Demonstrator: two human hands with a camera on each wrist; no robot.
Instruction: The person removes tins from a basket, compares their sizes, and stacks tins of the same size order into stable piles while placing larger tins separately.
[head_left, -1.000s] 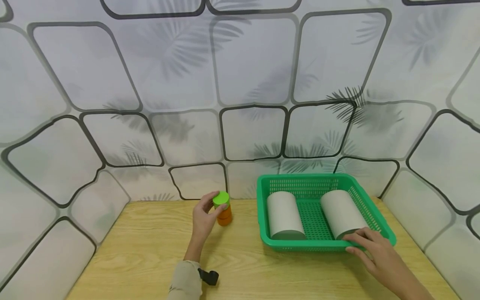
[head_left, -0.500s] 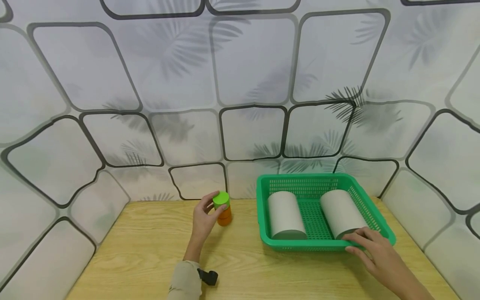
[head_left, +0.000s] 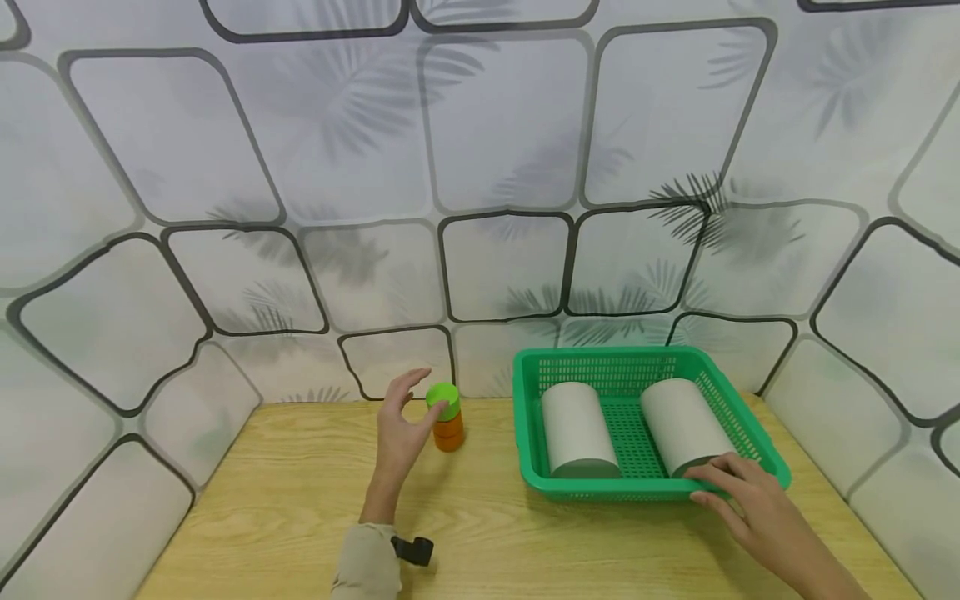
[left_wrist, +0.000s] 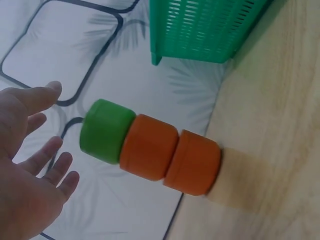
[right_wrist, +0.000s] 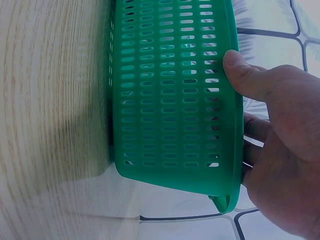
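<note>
A stack of one green block (left_wrist: 107, 131) on top of two orange blocks (left_wrist: 149, 147) stands upright on the table. My left hand (head_left: 401, 435) is beside the green top, fingers spread; the left wrist view shows a gap between hand (left_wrist: 30, 160) and stack. At the right, my right hand (head_left: 757, 517) grips the front rim of a green basket (head_left: 600, 487), thumb outside and fingers over the rim, as the right wrist view shows with the hand (right_wrist: 285, 135) at the basket edge (right_wrist: 232, 150). Two white cylinders (head_left: 577, 429) (head_left: 684, 423) lie inside the basket.
The wooden table (head_left: 300, 492) reaches back to a patterned wall covering (head_left: 502, 267), which also rises at both sides. The basket stands near the back, right of the stack.
My left hand has let go of the green block, its fingers spreading and moving slightly left. The left cylinder has shifted a little right in the basket. My right hand stays at the rim.
</note>
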